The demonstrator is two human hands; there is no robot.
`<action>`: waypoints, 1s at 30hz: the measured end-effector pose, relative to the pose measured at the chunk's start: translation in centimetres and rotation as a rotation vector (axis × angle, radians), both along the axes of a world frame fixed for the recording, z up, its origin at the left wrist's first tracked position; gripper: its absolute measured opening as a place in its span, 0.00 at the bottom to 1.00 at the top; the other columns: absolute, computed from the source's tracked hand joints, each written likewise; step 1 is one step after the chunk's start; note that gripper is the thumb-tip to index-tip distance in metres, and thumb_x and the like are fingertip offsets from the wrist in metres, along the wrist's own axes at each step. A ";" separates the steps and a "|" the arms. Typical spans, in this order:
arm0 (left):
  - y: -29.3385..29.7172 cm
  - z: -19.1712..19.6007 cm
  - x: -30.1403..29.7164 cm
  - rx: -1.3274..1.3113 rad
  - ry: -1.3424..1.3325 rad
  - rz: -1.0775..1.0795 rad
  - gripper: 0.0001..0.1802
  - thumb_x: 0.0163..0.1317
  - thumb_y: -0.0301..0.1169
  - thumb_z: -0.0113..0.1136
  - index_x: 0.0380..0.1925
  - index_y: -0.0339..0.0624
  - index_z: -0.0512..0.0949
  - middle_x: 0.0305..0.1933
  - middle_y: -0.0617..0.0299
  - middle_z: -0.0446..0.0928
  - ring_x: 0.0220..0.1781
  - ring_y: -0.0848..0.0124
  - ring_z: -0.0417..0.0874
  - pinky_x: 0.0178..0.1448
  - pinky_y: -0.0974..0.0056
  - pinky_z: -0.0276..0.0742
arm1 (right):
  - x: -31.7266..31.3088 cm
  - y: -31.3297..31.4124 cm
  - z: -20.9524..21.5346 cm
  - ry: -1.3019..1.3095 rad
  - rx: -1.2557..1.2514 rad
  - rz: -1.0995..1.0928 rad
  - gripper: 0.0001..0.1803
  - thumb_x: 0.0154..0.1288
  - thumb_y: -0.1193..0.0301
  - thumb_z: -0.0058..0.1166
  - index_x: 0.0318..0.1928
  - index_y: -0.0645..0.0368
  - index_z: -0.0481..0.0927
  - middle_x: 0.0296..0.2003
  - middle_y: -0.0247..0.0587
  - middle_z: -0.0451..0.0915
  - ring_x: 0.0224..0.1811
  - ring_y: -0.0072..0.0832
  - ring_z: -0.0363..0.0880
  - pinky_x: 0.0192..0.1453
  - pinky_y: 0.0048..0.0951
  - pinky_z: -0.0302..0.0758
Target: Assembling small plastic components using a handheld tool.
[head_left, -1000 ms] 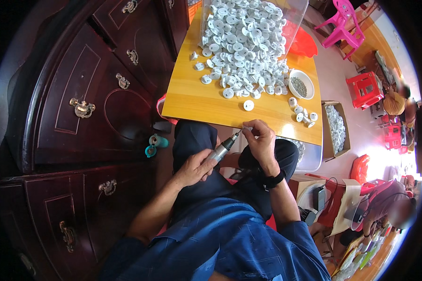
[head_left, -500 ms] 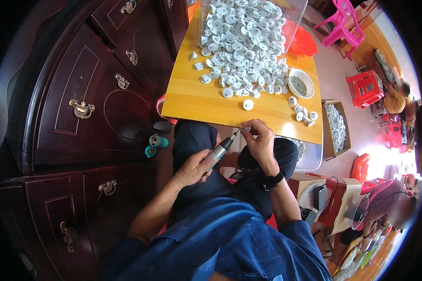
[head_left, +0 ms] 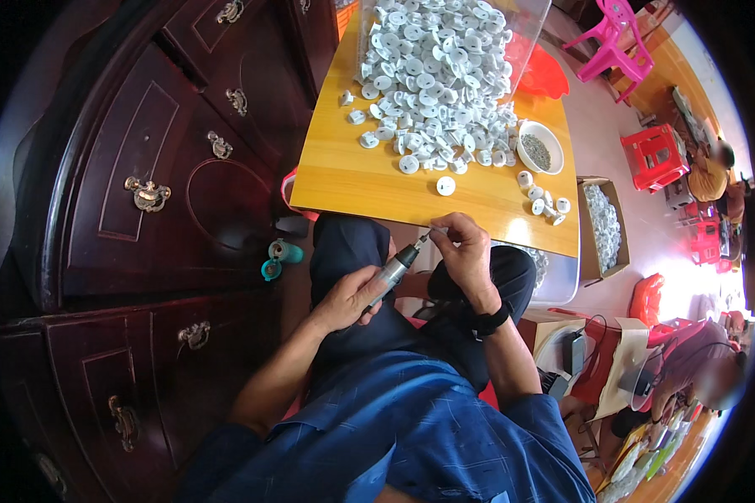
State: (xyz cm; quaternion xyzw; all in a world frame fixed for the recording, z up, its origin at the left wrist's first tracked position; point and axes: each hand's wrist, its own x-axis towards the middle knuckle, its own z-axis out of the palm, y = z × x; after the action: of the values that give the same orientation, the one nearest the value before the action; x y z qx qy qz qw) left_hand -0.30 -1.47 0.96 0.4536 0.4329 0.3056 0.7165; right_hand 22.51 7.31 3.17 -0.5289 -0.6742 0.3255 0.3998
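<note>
My left hand [head_left: 349, 300] is wrapped around a grey electric screwdriver [head_left: 389, 272] with a dark nose. The tool slants up to the right, over my lap. At its tip, my right hand [head_left: 466, 251] is closed in a pinch; whatever lies between thumb and forefinger is too small to make out. Just beyond, a single white round plastic part [head_left: 445, 186] lies near the front edge of the wooden table [head_left: 335, 180]. Farther back spreads a large heap of similar white parts [head_left: 445, 75]. To its right stands a white bowl [head_left: 540, 147] of small metal pieces, probably screws.
Several white parts [head_left: 547, 204] lie loose by the table's right edge. A cardboard box [head_left: 602, 226] of white pieces stands on the floor to the right. Dark wooden cabinets [head_left: 134, 251] rise on my left, a teal container [head_left: 285, 251] beside them. Other people sit at the far right.
Both hands keep their hold at the screwdriver's tip. The whole view has shifted very slightly; nothing else visibly differs.
</note>
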 end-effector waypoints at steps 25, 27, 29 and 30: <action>0.4 0.0 -0.5 0.042 0.025 0.049 0.20 0.72 0.44 0.56 0.48 0.37 0.74 0.25 0.66 0.73 0.21 0.80 0.72 0.26 0.71 0.70 | 10.6 6.7 3.3 -0.593 0.205 -0.285 0.10 0.59 0.73 0.63 0.42 0.57 0.85 0.42 0.47 0.81 0.38 0.43 0.84 0.45 0.40 0.79; 0.3 -0.4 -0.7 0.034 0.044 0.056 0.20 0.72 0.44 0.57 0.48 0.37 0.74 0.25 0.66 0.73 0.21 0.80 0.73 0.26 0.71 0.71 | 11.0 7.8 4.7 -0.590 0.184 -0.294 0.09 0.59 0.73 0.62 0.42 0.57 0.85 0.41 0.47 0.82 0.36 0.44 0.84 0.44 0.40 0.79; 0.4 -0.1 -0.5 0.040 0.063 0.050 0.20 0.72 0.44 0.57 0.47 0.37 0.74 0.25 0.66 0.74 0.20 0.80 0.73 0.26 0.71 0.71 | 11.8 9.0 5.6 -0.561 0.199 -0.313 0.09 0.58 0.74 0.62 0.40 0.56 0.85 0.37 0.47 0.84 0.34 0.46 0.84 0.42 0.41 0.79; 0.4 0.1 -0.5 0.041 0.083 0.050 0.20 0.71 0.44 0.57 0.47 0.37 0.74 0.25 0.66 0.74 0.20 0.80 0.73 0.25 0.71 0.71 | 12.3 9.8 5.7 -0.560 0.204 -0.318 0.09 0.58 0.74 0.62 0.40 0.56 0.85 0.37 0.47 0.84 0.34 0.46 0.84 0.42 0.41 0.79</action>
State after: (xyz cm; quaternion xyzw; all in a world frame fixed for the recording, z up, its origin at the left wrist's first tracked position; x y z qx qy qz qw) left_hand -0.77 -1.02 1.08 0.4694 0.4669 0.3131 0.6809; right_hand 34.78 17.12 8.87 -0.6537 -0.6960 0.0322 0.2955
